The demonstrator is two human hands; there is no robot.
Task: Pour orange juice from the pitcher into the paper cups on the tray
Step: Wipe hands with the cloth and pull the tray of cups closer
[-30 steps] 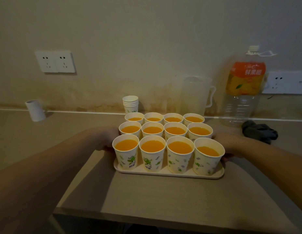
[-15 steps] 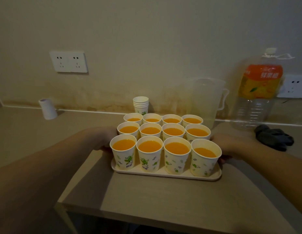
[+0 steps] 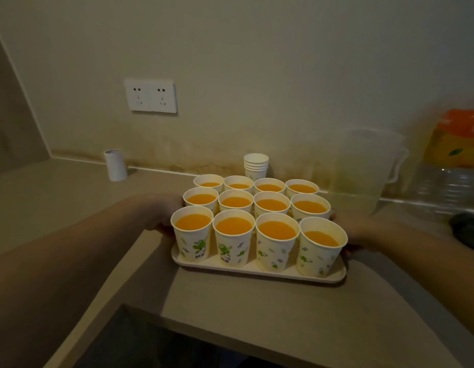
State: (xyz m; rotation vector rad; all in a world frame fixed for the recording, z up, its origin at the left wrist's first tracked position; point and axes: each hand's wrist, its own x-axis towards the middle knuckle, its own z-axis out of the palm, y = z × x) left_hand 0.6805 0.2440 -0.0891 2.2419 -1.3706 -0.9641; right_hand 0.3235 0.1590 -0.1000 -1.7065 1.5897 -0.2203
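Observation:
A pale tray on the beige counter carries several white paper cups with green prints, in three rows, all holding orange juice. My left hand grips the tray's left end. At the tray's right end my right hand grips it too. The cups hide most of the fingers of both hands. The translucent pitcher stands empty against the wall behind the tray's right side, with neither hand on it.
A stack of spare cups stands behind the tray. A large juice bottle and a dark cloth are at far right. A white roll stands at left. The counter edge drops off near me.
The tray with both hands on it has shifted left, away from the spare cup stack and the pitcher. My view has swung left too.

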